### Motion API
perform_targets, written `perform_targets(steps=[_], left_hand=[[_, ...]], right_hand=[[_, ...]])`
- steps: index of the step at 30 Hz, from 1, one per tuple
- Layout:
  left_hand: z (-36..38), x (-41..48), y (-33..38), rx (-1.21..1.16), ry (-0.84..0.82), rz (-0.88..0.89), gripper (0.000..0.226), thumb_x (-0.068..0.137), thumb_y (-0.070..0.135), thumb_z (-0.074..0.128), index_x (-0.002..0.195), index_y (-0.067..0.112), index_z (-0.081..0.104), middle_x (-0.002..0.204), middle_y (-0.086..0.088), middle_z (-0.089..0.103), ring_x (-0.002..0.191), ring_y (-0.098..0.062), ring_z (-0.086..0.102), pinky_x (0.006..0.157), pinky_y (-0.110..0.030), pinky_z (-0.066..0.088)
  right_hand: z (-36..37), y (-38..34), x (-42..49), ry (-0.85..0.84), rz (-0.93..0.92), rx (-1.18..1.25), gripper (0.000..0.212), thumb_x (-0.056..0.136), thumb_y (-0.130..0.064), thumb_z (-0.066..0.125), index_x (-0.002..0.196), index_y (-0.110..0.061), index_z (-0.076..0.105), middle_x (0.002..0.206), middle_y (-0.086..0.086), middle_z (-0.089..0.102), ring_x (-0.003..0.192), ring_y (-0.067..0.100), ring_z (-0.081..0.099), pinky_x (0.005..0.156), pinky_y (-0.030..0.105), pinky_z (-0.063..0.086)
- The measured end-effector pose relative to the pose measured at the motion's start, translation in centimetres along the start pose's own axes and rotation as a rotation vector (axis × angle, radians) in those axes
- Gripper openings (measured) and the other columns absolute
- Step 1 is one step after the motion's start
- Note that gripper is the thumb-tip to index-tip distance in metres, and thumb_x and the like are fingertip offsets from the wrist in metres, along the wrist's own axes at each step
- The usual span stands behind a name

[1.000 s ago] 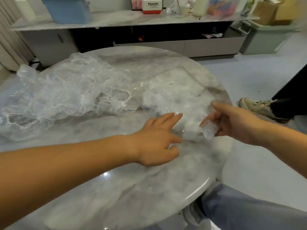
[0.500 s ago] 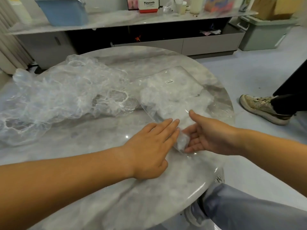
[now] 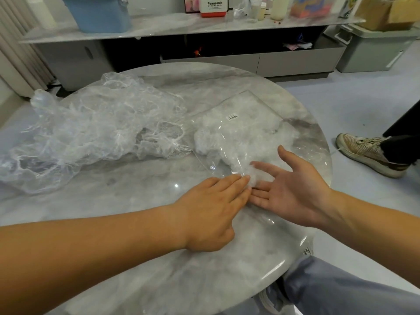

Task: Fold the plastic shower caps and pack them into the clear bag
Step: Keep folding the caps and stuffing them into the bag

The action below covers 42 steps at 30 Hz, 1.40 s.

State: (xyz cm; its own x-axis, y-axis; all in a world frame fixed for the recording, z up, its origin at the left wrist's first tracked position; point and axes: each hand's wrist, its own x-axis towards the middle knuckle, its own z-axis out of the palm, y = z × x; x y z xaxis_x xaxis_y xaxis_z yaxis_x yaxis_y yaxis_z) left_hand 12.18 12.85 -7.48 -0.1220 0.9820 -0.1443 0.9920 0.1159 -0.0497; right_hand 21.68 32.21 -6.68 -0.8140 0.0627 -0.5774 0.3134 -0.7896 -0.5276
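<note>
The round table [image 3: 159, 258] carries a loose heap of shower caps [image 3: 95, 133] at left and, just beside it, the partly filled clear bag [image 3: 241, 128]. At the bag's near end the left hand [image 3: 211, 212] presses flat and the right hand [image 3: 293, 192] lies palm up, fingers straight, both touching a folded cap [image 3: 255, 176].

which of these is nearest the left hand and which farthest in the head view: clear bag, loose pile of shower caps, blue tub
1. clear bag: at the fingertips of the left hand, just ahead and to the right.
2. pile of loose shower caps: farther across the table, ahead and to the left.
3. blue tub: on the shelf beyond the table, far back left.
</note>
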Motion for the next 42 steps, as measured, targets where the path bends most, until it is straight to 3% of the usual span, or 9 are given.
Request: perform_targets(steps=[9,12,16,21,25,28,37,39,42], left_hand=[[0.0,-0.2,-0.6,0.031,-0.040,-0.022,0.081,0.086,0.042,0.014,0.160,0.008,0.005,0.168,-0.013,-0.003,0.155,-0.027,-0.002,0.123,-0.038,0.012],[0.0,-0.6,-0.7,0.065,-0.079,-0.018,0.083,0.084,0.042,0.007,0.160,0.009,0.003,0.168,-0.013,-0.005,0.155,-0.027,-0.003,0.123,-0.038,0.011],[0.2,-0.9,-1.0,0.119,-0.005,0.020,0.081,0.082,0.043,0.018,0.152,0.006,0.038,0.161,-0.020,0.028,0.149,-0.033,0.029,0.118,-0.044,0.031],[0.1,-0.5,-0.7,0.131,0.044,0.056,0.072,0.087,0.044,0.035,0.154,0.017,0.036,0.166,-0.021,0.004,0.155,-0.035,0.006,0.123,-0.051,0.017],[-0.2,0.4,0.1,0.117,-0.067,0.013,0.077,0.095,0.044,0.034,0.160,0.013,0.010,0.164,-0.014,-0.025,0.151,-0.030,-0.026,0.122,-0.058,-0.003],[0.0,0.7,0.0,0.098,-0.159,0.000,0.080,0.096,0.042,0.035,0.160,0.008,0.001,0.165,-0.011,-0.022,0.152,-0.025,-0.024,0.122,-0.057,-0.004],[0.6,0.3,-1.1,-0.066,-0.108,0.095,0.083,0.093,0.035,0.045,0.160,0.008,0.005,0.168,-0.011,-0.008,0.154,-0.020,-0.014,0.126,-0.045,-0.003],[0.8,0.2,-1.5,-0.105,-0.069,0.136,0.082,0.092,0.032,0.047,0.160,0.006,0.010,0.168,-0.012,-0.004,0.155,-0.020,-0.011,0.126,-0.045,-0.002],[1.6,0.5,-2.0,-0.176,0.004,0.215,0.080,0.086,0.028,0.048,0.157,0.000,0.022,0.167,-0.016,0.009,0.155,-0.025,0.000,0.126,-0.048,0.007]], right_hand=[[0.6,0.9,-3.5,0.061,-0.031,-0.165,0.054,0.092,-0.052,0.060,0.136,-0.022,0.056,0.131,0.039,0.057,0.117,0.051,0.062,0.111,0.055,0.041],[0.1,0.0,-4.5,0.280,-0.215,-0.595,0.044,0.101,-0.039,0.053,0.118,0.001,0.060,0.104,0.030,0.072,0.093,0.040,0.074,0.092,0.049,0.055],[-1.4,-1.9,-4.4,0.389,-0.767,-1.689,0.053,0.103,-0.056,0.034,0.091,-0.019,0.071,0.092,-0.005,0.070,0.088,0.015,0.063,0.084,0.034,0.050],[-2.9,-2.0,-2.9,0.263,-0.516,-2.288,0.079,0.094,-0.071,0.000,0.088,-0.031,0.067,0.089,-0.017,0.061,0.090,0.006,0.055,0.096,0.035,0.040],[-3.2,-0.6,-2.6,0.166,-0.499,-2.383,0.091,0.088,-0.074,-0.013,0.123,-0.036,0.063,0.125,-0.013,0.059,0.125,0.008,0.048,0.111,0.026,0.026],[-3.0,-0.1,-2.1,0.126,-0.365,-2.381,0.098,0.081,-0.078,-0.013,0.158,-0.032,0.028,0.165,-0.003,0.024,0.154,0.015,0.016,0.124,0.030,0.015],[-2.0,0.6,-1.3,0.141,-0.265,-2.290,0.094,0.085,-0.079,-0.006,0.162,-0.024,-0.003,0.170,-0.001,-0.006,0.153,0.014,-0.023,0.120,0.024,-0.010],[-0.7,0.7,-3.4,0.147,-0.202,-2.304,0.086,0.088,-0.076,0.004,0.161,-0.032,0.012,0.170,-0.001,-0.001,0.154,0.017,-0.018,0.121,0.023,-0.004],[1.1,0.9,-6.1,0.236,-0.288,-2.450,0.086,0.081,-0.077,-0.003,0.136,-0.039,0.052,0.144,-0.012,0.053,0.140,0.010,0.039,0.111,0.024,0.038]])
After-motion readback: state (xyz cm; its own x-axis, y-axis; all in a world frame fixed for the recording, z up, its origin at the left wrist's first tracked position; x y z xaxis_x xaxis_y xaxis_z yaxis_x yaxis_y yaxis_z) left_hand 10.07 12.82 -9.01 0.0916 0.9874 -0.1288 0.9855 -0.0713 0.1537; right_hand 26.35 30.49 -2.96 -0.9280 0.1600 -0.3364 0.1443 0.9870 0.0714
